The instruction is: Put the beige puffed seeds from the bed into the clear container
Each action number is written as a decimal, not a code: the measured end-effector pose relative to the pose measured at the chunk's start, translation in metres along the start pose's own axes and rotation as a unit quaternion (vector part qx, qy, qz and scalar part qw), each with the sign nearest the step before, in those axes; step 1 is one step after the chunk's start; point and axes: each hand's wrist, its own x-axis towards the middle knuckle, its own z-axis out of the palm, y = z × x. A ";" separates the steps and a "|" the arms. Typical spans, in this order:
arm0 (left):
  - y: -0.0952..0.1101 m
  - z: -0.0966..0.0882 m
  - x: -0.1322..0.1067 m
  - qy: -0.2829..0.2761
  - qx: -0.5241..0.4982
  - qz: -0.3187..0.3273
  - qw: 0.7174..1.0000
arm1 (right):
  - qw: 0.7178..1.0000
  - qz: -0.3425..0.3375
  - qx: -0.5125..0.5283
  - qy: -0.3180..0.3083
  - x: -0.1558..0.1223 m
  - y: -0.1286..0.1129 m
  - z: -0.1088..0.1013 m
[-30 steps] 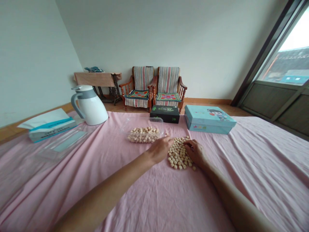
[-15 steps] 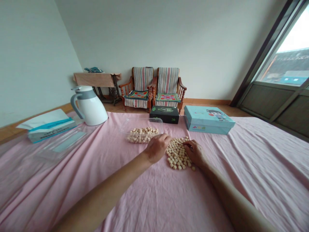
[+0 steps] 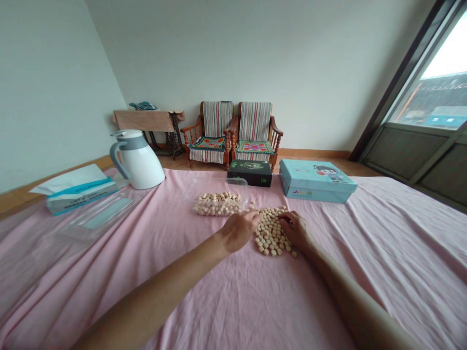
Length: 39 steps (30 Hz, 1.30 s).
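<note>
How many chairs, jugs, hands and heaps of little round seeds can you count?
Wooden chairs: 2
White jug: 1
Heaps of seeds: 2
Hands: 2, left hand and right hand
Total: 7

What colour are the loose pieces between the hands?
Pale beige pieces, seen best in the head view.
</note>
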 end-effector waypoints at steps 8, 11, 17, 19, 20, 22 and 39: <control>-0.010 0.032 0.007 -0.128 0.057 -0.093 0.986 | 1.000 0.000 -0.001 -0.007 0.000 -0.002 -0.002; -0.012 0.032 0.005 -0.123 0.055 -0.084 0.987 | 1.000 0.000 0.000 -0.008 0.000 -0.001 -0.001; 0.000 0.018 -0.005 -0.094 0.067 -0.023 0.993 | 1.000 0.005 -0.001 -0.007 -0.001 -0.002 -0.001; 0.002 0.007 -0.005 -0.057 0.062 0.010 0.996 | 1.000 0.005 0.001 -0.008 -0.002 -0.003 -0.002; 0.001 -0.001 -0.004 -0.028 0.058 0.015 0.998 | 1.000 0.004 0.003 -0.009 -0.002 -0.003 -0.002; -0.005 -0.017 0.000 0.048 0.056 -0.004 0.997 | 1.000 0.004 0.007 -0.011 -0.002 -0.003 -0.002; -0.003 0.024 -0.018 -0.045 -0.126 -0.029 0.991 | 1.000 0.002 -0.003 -0.010 -0.001 -0.002 -0.003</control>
